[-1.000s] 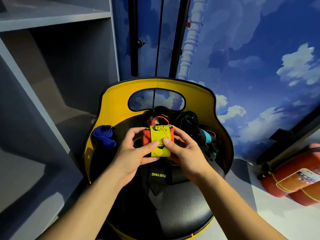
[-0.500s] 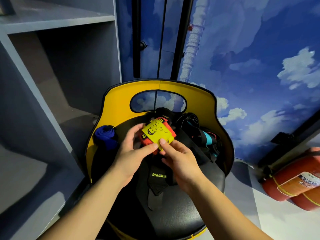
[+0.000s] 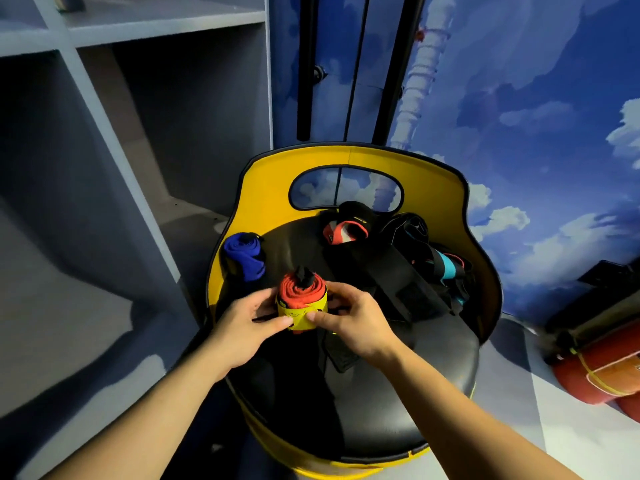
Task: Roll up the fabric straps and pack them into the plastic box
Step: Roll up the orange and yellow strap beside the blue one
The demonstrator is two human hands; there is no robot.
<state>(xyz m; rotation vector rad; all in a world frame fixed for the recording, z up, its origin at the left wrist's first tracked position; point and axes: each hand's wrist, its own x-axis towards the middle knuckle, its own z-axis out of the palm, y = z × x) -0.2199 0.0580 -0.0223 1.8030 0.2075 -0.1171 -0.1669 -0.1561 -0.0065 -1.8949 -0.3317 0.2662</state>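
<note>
Now the chair [image 3: 446,368], yellow-backed with a black seat, carries a heap of loose straps [image 3: 408,258] at its rear right and a blue roll [image 3: 244,256] at its left edge. Over the seat, left hand [image 3: 242,327] and right hand [image 3: 356,323] pinch an upright red roll [image 3: 302,299] between curled fingers and thumbs.

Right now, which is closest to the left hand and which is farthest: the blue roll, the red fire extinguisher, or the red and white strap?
From the left hand, head view:
1. blue roll, just beyond it at the seat's left edge.
2. red and white strap, farther back by the yellow backrest.
3. red fire extinguisher, far right on the floor.
</note>
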